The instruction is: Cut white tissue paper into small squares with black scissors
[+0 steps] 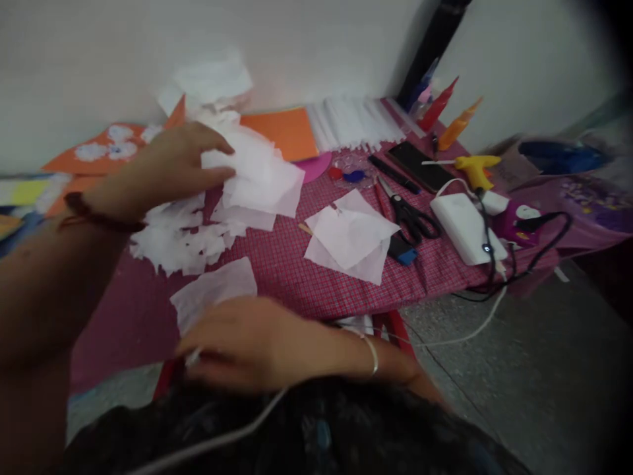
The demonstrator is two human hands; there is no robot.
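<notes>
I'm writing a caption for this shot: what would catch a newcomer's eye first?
Probably the white paper squares heaped by the left hand. Next, the yellow glue gun beyond the white power bank, and the red and orange tubes at the back.

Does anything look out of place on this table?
Ragged white paper scraps lie scattered on the left, looking torn, and a thin white cable droops off the red-checked table, where it could snag.
</notes>
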